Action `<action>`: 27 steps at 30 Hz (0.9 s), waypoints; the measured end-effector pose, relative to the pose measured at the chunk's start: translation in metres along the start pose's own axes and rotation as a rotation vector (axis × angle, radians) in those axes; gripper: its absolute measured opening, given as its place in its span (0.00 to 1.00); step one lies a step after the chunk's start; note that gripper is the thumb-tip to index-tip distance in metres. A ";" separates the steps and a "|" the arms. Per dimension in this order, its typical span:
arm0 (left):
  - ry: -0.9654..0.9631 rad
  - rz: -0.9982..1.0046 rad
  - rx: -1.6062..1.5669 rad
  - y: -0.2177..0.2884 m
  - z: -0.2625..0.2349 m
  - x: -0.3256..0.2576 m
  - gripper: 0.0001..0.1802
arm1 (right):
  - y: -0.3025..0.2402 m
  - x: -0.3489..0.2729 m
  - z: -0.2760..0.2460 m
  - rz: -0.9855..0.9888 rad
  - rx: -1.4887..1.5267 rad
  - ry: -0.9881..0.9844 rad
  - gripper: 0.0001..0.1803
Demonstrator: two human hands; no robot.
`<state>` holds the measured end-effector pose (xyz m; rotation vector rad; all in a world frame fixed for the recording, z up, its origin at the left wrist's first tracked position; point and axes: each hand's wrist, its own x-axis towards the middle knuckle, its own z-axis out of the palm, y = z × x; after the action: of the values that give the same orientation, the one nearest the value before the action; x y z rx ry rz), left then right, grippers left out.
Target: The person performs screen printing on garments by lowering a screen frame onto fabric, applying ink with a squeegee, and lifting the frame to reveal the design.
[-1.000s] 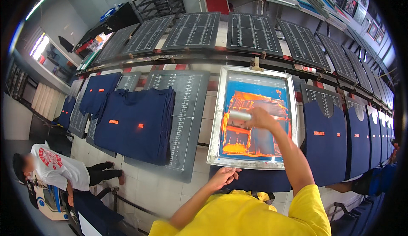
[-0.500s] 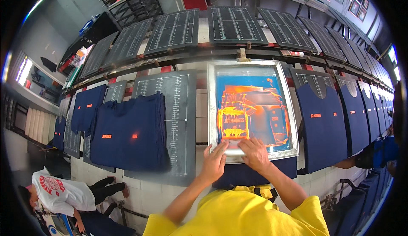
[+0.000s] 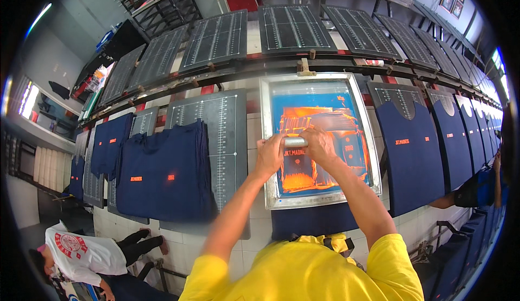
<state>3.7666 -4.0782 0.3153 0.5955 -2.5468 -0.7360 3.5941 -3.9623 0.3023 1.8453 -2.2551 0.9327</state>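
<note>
A screen-printing frame (image 3: 266, 165) with a silvery metal rim lies in front of me over a navy shirt (image 3: 317, 221), whose lower part shows below it. Orange ink (image 3: 299, 182) is smeared across the blue mesh. Both my hands grip a squeegee (image 3: 295, 142) with a pale, rounded handle, near the middle of the mesh. My left hand (image 3: 270, 154) is closed on its left end, my right hand (image 3: 319, 148) on its right end. The squeegee's blade is hidden below the handle and my fingers.
Navy shirts (image 3: 165, 165) with orange print lie on boards to the left, and more shirts (image 3: 410, 154) on boards to the right. Dark ruled boards (image 3: 295, 27) line the far side. A metal clamp (image 3: 306, 68) meets the frame's far edge. A person in white (image 3: 81, 252) is at lower left.
Both my hands have pushed the squeegee away from me, from the frame's near edge up to the middle of the mesh. The ink near the lower left has spread into a ridged patch.
</note>
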 end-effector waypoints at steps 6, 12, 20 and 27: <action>-0.032 0.011 0.011 0.045 -0.012 -0.081 0.17 | -0.048 -0.072 -0.035 -0.054 0.046 0.019 0.15; -0.016 -0.002 0.040 0.072 -0.003 -0.141 0.20 | -0.082 -0.121 -0.043 -0.066 -0.003 -0.024 0.15; 0.045 0.032 0.067 0.012 0.004 -0.025 0.14 | -0.009 -0.019 -0.005 -0.021 -0.032 0.007 0.16; 0.081 0.035 -0.006 0.029 -0.023 -0.008 0.15 | -0.017 0.003 -0.047 -0.036 0.029 -0.017 0.10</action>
<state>3.7764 -4.0610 0.3471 0.5655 -2.4740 -0.6925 3.5941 -3.9430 0.3488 1.9064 -2.2219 0.9531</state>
